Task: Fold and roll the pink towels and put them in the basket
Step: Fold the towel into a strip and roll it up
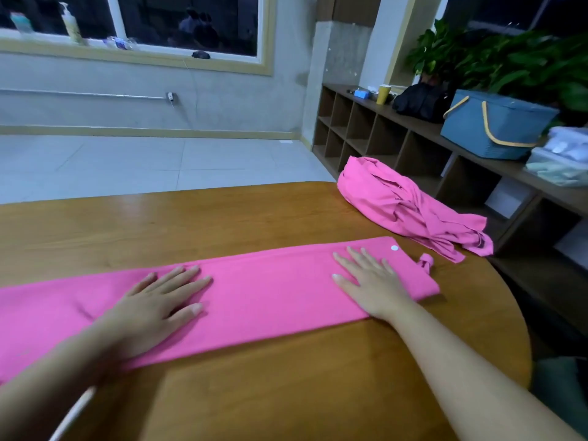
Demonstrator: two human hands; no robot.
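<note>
Under both flat palms, left hand (152, 300) and right hand (370, 281) well apart: long folded pink cloth towel (261, 291); uneven rolling risks skewed, loose roll.

The folded towel (270, 291) is seen as smooth, matt pink cloth; the crumpled towel (404, 205) shows the same fabric, creased. The table (222, 218) is glossy varnished wood; the basket (490, 128) appears to be matt blue plastic.

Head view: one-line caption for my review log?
Left hand and right hand press flat on folded pink towel; crumpled towels wait beside.
</note>
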